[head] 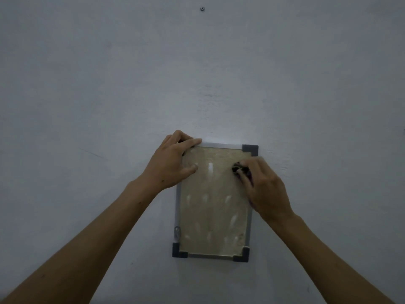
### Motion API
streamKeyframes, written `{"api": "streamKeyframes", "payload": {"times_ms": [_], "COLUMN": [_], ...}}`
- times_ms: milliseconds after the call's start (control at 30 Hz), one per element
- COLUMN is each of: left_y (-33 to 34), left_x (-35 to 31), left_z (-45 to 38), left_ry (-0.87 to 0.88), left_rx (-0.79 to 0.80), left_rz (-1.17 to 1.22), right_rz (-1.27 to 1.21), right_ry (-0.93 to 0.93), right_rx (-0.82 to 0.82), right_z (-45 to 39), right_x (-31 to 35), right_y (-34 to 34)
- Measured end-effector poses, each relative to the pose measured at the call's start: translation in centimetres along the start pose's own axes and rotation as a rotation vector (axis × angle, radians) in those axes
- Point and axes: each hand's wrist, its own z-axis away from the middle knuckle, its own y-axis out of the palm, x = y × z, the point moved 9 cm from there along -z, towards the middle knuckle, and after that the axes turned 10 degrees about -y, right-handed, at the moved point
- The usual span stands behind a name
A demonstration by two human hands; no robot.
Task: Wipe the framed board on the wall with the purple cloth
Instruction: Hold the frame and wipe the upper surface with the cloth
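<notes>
Framed board [213, 205], a beige panel in a silver metal frame with dark corner caps, hangs on the pale grey wall [87, 84]. The left hand [175, 161] grips its top-left corner to steady it, while the right hand [263, 189] presses the bunched purple cloth [240, 170] against the upper right of the panel. Wiping looks to be under way; the pale smudges lower down likely call for strokes downward next.

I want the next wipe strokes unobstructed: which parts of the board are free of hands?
Free: the middle and lower board, down to the bottom corners. Crowded: the top, where the left hand grips the upper-left corner and the right hand presses the cloth near the upper-right corner.
</notes>
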Motion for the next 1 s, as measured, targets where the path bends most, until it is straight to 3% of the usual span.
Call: {"api": "streamKeyframes", "payload": {"times_ms": [67, 200, 333, 433, 467, 567, 733, 867, 1000], "left_y": [-0.1, -0.1, 0.0, 0.0, 0.1, 0.0, 0.0, 0.1, 0.1], "left_x": [-0.1, 0.1, 0.0, 0.0, 0.1, 0.3, 0.1, 0.2, 0.2], "left_z": [0.0, 0.0, 0.0, -0.1, -0.1, -0.1, -0.1, -0.1, -0.1], "left_ry": [0.003, 0.008, 0.011, 0.017, 0.016, 0.005, 0.012, -0.001, 0.003], "left_rx": [-0.005, -0.002, -0.016, -0.009, -0.014, -0.024, -0.025, -0.019, -0.012], "left_rz": [0.002, 0.001, -0.002, -0.009, -0.008, -0.007, -0.020, -0.015, -0.024], "right_rz": [0.029, 0.041, 0.019, 0.022, 0.010, -0.043, -0.001, -0.010, -0.009], "right_ry": [0.040, -0.257, -0.053, -0.246, -0.234, -0.003, -0.322, -0.136, -0.252], "right_rx": [-0.003, 0.194, 0.038, 0.153, 0.148, -0.016, 0.214, 0.056, 0.121], "right_z": [0.1, 0.3, -0.8, -0.8, -1.3, -3.1, -2.7, -4.7, -4.9], "right_x": [0.0, 2.8, 0.5, 2.7, 2.5, 0.2, 4.0, 2.0, 3.5], "right_y": [0.2, 2.1, 0.2, 1.8, 1.6, -0.2, 2.2, 0.6, 1.4]}}
